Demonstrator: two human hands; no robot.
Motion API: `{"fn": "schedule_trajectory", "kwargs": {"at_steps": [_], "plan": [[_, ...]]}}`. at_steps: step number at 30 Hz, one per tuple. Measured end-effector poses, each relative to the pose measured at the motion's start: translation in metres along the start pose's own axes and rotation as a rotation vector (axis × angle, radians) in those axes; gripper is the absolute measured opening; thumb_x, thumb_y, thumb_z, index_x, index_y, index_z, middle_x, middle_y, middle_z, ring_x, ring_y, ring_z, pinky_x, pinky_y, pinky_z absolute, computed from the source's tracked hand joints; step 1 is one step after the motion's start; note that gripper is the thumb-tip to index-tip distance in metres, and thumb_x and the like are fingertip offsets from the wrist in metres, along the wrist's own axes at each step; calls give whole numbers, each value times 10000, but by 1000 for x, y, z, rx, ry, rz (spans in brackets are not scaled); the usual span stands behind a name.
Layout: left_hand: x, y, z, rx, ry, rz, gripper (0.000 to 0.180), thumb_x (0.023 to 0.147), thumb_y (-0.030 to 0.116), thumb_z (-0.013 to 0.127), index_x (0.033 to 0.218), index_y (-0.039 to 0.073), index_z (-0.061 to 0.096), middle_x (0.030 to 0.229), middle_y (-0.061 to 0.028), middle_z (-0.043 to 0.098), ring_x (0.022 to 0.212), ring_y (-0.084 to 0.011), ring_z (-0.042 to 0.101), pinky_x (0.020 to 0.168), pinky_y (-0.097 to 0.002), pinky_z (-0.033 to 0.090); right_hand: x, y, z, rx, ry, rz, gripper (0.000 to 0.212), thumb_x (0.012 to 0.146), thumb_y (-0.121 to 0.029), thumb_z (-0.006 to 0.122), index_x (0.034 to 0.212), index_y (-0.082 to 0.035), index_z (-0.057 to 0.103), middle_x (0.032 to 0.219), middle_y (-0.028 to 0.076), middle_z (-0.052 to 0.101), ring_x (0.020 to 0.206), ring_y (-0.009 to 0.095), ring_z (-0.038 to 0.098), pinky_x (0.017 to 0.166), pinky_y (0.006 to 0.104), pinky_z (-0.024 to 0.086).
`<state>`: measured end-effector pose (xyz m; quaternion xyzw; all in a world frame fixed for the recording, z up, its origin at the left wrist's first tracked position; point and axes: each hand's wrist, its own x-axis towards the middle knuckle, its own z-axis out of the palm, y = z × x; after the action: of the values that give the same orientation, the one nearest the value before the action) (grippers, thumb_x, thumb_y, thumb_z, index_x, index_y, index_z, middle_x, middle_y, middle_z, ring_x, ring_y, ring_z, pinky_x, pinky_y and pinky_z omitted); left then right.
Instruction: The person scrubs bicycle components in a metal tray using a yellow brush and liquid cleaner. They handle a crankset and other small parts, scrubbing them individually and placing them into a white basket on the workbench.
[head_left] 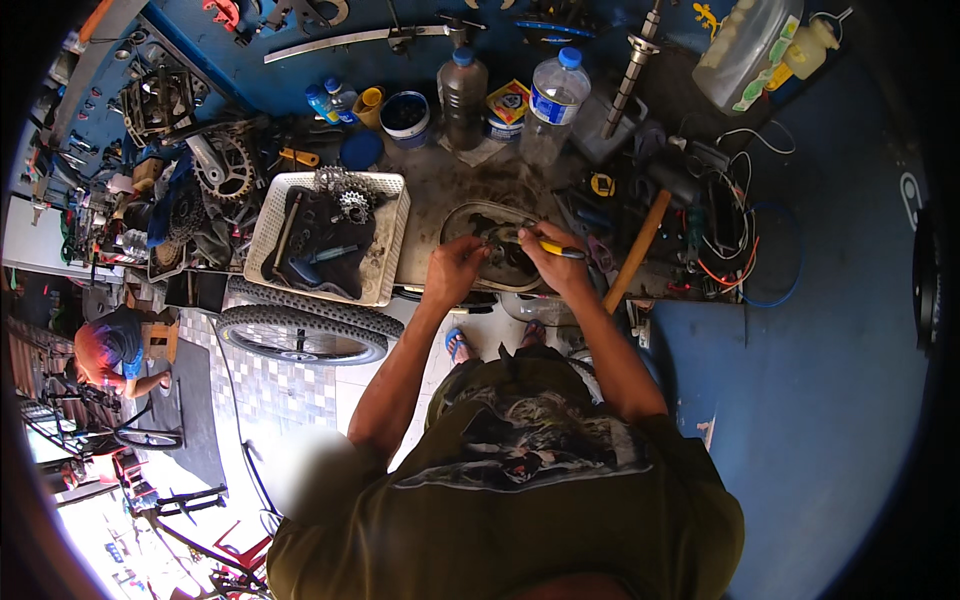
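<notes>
The right hand (pixel 556 270) grips a yellow-and-black-handled tool (pixel 560 249), its handle slanting across the fingers above the right part of a shallow, round-cornered tray (pixel 488 203). Opposite it, the left hand (pixel 458 268) is at the tray's left edge with its fingers curled inward; I cannot tell whether they pinch anything. The dark contents between the hands are too small to make out.

The tray lies at the near edge of a stained bench (pixel 425 195). To its left stands a cream perforated basket (pixel 392 240) with a dark cloth (pixel 325 230), silver sprockets (pixel 353 207) and a blue-handled tool (pixel 330 254) inside. To the tray's right, a hammer (pixel 637 252) lies slanted, its wooden handle toward the person.

Behind the tray stand a dark bottle (pixel 463 105) and a clear bottle (pixel 552 115), both blue-capped, with an open tub (pixel 405 118) to their left. Farther left is a crankset (pixel 222 168). Below the basket are knobbly bicycle tyres (pixel 300 318); beyond them, at far left, another person (pixel 125 345) bends forward near a bicycle wheel (pixel 150 438).
</notes>
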<state>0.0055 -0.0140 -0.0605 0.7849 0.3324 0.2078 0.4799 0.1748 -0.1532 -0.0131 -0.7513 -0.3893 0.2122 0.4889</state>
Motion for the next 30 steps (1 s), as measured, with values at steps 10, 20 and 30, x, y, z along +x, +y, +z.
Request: {"fn": "schedule_trajectory", "kwargs": {"at_steps": [10, 20, 30], "plan": [[3, -6, 2, -159, -56, -73, 201, 951, 148, 749, 1058, -23, 747, 882, -164, 772, 788, -193, 732, 704, -348, 545, -3, 41, 4, -88, 17, 1, 303, 994, -327, 752, 1015, -26, 731, 788, 80, 733, 725, 214, 734, 672, 337, 545], [4, -21, 7, -339, -128, -79, 226, 1016, 108, 682, 1163, -61, 708, 859, -137, 750, 715, -155, 713, 631, -328, 561, -15, 54, -2, -308, -165, -138, 340, 969, -442, 723, 1051, -112, 728, 829, 132, 760, 816, 391, 747, 721, 475, 580], [0, -4, -4, -68, -138, -143, 229, 984, 164, 723, 1090, -38, 746, 794, -194, 734, 679, -219, 732, 612, -380, 549, 2, 4, 28, 183, -123, -71, 316, 965, -352, 778, 1018, -42, 755, 839, 94, 767, 799, 190, 742, 731, 341, 563]]}}
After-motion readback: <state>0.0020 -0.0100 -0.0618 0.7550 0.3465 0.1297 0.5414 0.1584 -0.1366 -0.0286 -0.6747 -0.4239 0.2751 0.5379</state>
